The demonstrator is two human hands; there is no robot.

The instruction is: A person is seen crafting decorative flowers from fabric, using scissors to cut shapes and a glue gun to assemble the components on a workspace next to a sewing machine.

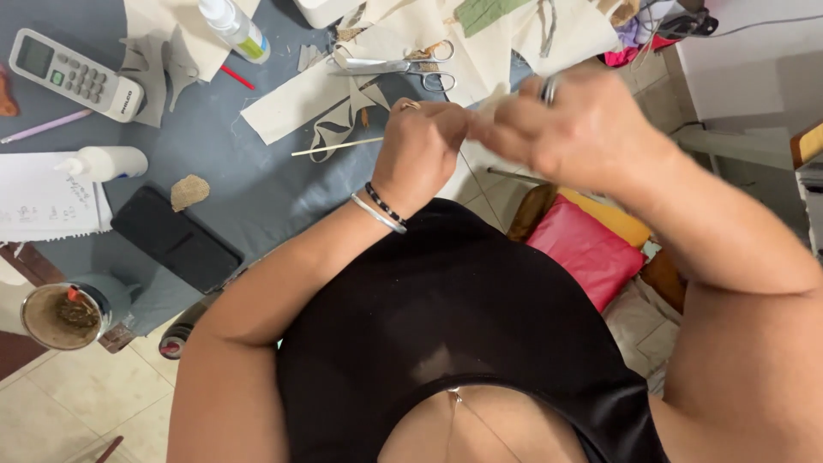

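My left hand [420, 147] and my right hand [566, 129] meet above the edge of a grey-covered table [249, 180]. Both pinch a small pale piece of cloth [490, 101] between the fingertips. A thin thread [467, 167] hangs down from where the hands meet. The left wrist wears a silver bangle and a black beaded bracelet; the right hand wears a ring. A thin wooden stick [334, 147] lies on the table just left of my left hand. Silver scissors [403, 64] lie beyond the hands, on cream cloth pieces.
On the table lie a white remote control [73, 75], two white glue bottles [103, 163] [236, 30], a black phone [176, 238], a notebook [43, 201], a pink pencil [47, 126] and a cup [60, 315]. Pink and yellow cushions [591, 249] sit lower right.
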